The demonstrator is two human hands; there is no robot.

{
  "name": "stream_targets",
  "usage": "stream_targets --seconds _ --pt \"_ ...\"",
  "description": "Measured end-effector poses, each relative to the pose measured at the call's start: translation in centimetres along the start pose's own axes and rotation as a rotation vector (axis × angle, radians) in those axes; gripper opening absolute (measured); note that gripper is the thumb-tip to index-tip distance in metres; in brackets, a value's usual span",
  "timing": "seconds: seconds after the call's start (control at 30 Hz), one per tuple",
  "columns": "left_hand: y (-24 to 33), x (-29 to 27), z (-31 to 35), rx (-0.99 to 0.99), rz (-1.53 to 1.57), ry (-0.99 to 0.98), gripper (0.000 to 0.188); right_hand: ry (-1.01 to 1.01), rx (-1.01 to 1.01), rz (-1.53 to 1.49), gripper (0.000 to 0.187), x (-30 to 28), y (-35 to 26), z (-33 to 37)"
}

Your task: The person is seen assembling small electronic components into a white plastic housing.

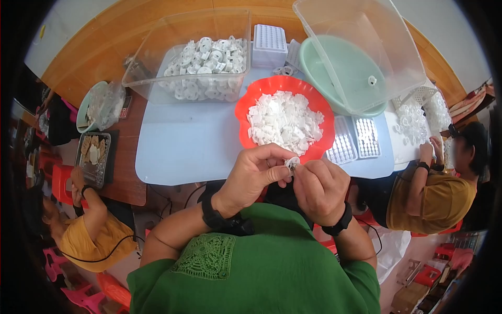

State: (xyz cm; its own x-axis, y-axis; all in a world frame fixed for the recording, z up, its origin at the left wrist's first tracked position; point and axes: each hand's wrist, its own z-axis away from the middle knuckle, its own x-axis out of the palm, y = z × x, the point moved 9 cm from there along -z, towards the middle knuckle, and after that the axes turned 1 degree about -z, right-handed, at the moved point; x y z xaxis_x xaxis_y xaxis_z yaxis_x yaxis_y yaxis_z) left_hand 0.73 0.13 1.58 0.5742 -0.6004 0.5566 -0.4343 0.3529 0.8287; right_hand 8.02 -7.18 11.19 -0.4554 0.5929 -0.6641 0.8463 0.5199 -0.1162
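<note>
A small round white plastic part (292, 161) is held between my hands, just in front of the red bowl. My left hand (255, 175) grips it between thumb and fingers. On its right side my right hand (320, 189) is closed, fingertips pinched against the part; whether a smaller piece sits in that pinch is hidden. Small flat white plastic pieces (285, 119) fill the scalloped red bowl (328, 112) beyond my hands. At the back left, a clear plastic bin (137, 78) contains many round white parts (209, 65) of a like kind.
A green basin (314, 55) at the back right has a clear bin (361, 57) tilted over it. White trays (367, 137) lie right of the bowl; stacked ones (270, 44) stand behind. Co-workers sit at left (99, 230) and right (434, 199). The blue tabletop (183, 141) extends left.
</note>
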Motion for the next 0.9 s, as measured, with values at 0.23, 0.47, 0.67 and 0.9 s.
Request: stream_targets --seconds 0.23,0.47,0.67,0.9 --pt "-0.2 -0.2 0.0 -0.001 -0.081 0.0 0.023 -0.148 0.006 -0.022 0.015 1.0 0.3 0.0" --pt "-0.6 0.1 -0.3 -0.01 -0.138 -0.016 0.016 -0.199 0.208 -0.245 0.012 1.4 2.9 0.1" --pt "-0.5 0.2 -0.4 -0.056 -0.151 -0.026 0.022 -0.213 0.626 -0.59 0.016 1.9 6.0 1.4" --pt "-0.7 0.2 -0.4 -0.038 -0.169 -0.026 0.022 -0.204 0.787 -0.794 0.012 2.9 6.4 2.9"
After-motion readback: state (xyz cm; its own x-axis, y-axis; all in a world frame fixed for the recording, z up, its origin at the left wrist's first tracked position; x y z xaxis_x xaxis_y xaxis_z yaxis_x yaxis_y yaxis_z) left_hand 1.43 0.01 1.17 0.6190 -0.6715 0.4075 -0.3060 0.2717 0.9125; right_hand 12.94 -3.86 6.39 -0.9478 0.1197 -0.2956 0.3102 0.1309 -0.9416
